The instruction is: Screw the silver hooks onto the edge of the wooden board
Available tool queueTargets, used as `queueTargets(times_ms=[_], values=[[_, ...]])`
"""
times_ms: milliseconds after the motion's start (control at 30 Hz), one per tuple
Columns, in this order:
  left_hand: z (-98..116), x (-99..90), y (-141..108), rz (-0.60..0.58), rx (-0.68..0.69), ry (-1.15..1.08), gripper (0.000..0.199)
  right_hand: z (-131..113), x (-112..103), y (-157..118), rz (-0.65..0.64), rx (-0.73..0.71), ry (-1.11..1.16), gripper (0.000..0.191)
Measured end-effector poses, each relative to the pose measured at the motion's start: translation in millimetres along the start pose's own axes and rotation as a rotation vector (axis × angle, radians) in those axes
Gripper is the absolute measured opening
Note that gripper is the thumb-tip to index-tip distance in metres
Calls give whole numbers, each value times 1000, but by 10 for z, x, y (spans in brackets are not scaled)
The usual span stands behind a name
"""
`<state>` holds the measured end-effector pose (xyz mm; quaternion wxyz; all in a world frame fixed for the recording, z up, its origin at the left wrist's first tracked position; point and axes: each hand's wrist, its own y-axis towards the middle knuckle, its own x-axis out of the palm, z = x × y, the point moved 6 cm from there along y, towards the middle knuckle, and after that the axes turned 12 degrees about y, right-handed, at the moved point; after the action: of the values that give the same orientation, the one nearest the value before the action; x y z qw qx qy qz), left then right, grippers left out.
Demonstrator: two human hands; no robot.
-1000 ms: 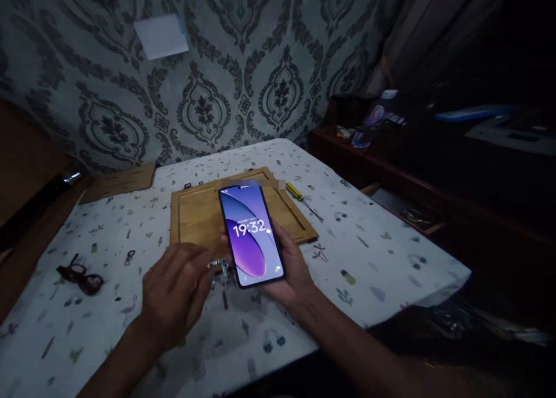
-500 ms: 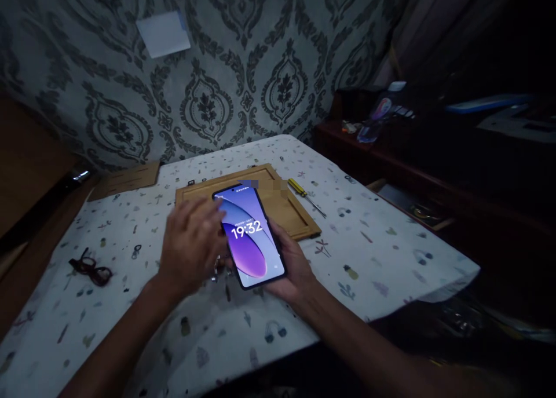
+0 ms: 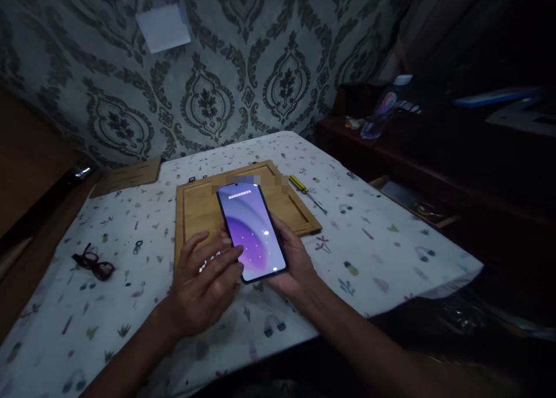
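Note:
A smartphone point(image 3: 256, 236) with a lit purple screen rests in my right hand point(image 3: 293, 259), whose fingers wrap its right edge and back. On the screen is a grid of small dots under a line of blurred text. My left hand point(image 3: 208, 288) is beside the phone's lower left, fingers spread, one fingertip at the screen; whether it touches the glass I cannot tell. Behind the phone lies a wooden panel with a raised frame point(image 3: 197, 204) on the table. Some small shiny pieces point(image 3: 206, 263) are partly hidden by my left fingers.
The table point(image 3: 382, 270) has a white patterned cover. A yellow-handled screwdriver point(image 3: 306, 192) lies right of the panel, glasses point(image 3: 93, 263) lie at the left, and flat cardboard point(image 3: 125, 178) is at the back left. A bottle point(image 3: 384, 108) stands on a dark red cabinet beside an open drawer point(image 3: 417, 204).
My left hand has come down from the phone's upper left to its lower screen, fingers spreading. The screen has switched from a clock showing 19:32 to a dot grid.

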<state>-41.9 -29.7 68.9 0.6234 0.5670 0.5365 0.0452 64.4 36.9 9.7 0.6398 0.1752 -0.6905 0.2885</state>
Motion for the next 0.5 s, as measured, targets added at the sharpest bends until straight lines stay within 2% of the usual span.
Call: queueTargets(times_ms=[167,367,500], values=[[15,43,54,13,26,54,17,-19,-2,-3,11,-30,-3,42],[-43,114,46,-64,-8,46,19,-63,-75,16,67,-75,-25,35],[19,98,4,-71,21,-6,18,-36,-66,16,19,-31,-69,40]])
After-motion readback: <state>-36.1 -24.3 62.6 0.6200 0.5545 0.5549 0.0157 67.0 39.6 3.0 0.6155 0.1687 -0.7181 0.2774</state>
